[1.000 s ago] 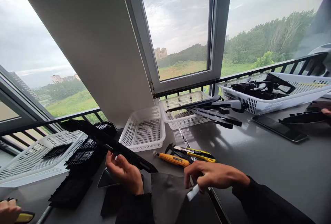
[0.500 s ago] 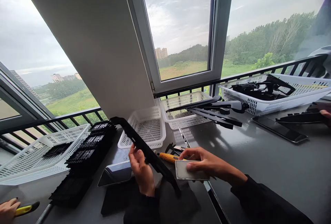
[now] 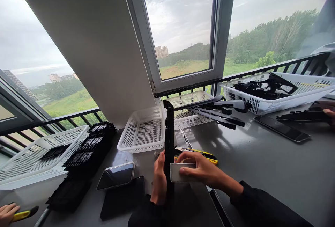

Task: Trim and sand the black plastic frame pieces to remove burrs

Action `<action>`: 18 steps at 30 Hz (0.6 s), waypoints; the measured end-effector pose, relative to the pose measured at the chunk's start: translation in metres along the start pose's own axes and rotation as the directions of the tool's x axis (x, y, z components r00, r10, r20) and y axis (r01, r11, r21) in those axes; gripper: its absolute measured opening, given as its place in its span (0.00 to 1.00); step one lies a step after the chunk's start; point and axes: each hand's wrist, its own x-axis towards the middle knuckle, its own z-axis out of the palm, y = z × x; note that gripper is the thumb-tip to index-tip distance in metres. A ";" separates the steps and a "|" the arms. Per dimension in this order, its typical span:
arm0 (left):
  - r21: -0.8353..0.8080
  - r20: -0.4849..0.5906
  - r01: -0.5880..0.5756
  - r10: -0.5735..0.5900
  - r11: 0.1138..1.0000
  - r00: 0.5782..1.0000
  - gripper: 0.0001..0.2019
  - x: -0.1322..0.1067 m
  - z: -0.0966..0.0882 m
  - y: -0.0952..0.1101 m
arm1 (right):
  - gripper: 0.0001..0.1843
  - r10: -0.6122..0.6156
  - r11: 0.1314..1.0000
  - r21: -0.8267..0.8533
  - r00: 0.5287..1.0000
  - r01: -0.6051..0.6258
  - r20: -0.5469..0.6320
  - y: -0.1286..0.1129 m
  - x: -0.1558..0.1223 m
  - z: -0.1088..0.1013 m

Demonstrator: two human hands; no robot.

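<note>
My left hand (image 3: 159,181) is closed around a long black plastic strip (image 3: 169,129), which stands nearly upright with its narrow edge facing me. In my right hand (image 3: 202,169) a flat, off-white rectangular block (image 3: 176,173) is pinched, thumb on the near face. Its left end meets or nearly meets the strip's right side; whether they touch I cannot tell. Behind my right fingers lies a yellow utility knife (image 3: 210,157), partly covered by the hand. A phone (image 3: 116,176) and a black flat piece (image 3: 121,199) lie left of my left hand.
White baskets (image 3: 123,146) line the railing, one holding black parts (image 3: 264,89). Black strips (image 3: 217,113) rest across a middle basket. Stacked black parts (image 3: 81,159) stand left. Another person's hand (image 3: 7,213) grips a yellow-handled tool; a further hand (image 3: 329,112) is at right, near a phone (image 3: 284,129).
The black strip has turned from a slant to nearly upright, my left hand shifting right with it. The block has moved slightly left, up to the strip. The yellow knife has come into view.
</note>
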 end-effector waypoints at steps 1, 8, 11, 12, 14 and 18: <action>-0.007 0.030 0.021 -0.021 1.000 0.999 0.35 0.000 0.000 -0.002 | 0.21 -0.007 1.000 -0.009 0.999 0.006 -0.038 0.001 0.001 -0.001; 0.008 -0.053 0.090 -0.089 0.996 0.995 0.35 0.005 -0.008 -0.010 | 0.27 -0.021 0.999 -0.030 0.987 0.016 -0.158 0.009 0.002 -0.003; 0.071 -0.061 0.124 -0.119 0.990 0.991 0.38 0.006 -0.010 -0.010 | 0.27 0.021 0.999 0.044 0.998 -0.018 -0.065 0.009 0.001 0.003; 0.100 -0.074 0.116 -0.109 0.988 0.991 0.39 0.006 -0.010 -0.009 | 0.26 0.030 0.997 0.067 0.999 -0.029 -0.019 0.008 0.001 0.004; 0.163 -0.103 0.093 -0.077 0.982 0.992 0.39 0.005 -0.009 -0.008 | 0.25 0.032 0.997 0.069 0.999 -0.033 0.013 0.007 0.002 0.006; 0.237 -0.098 0.057 -0.035 0.970 0.995 0.37 0.004 -0.006 -0.009 | 0.26 -0.008 1.000 -0.010 0.987 0.007 -0.162 0.007 0.004 0.002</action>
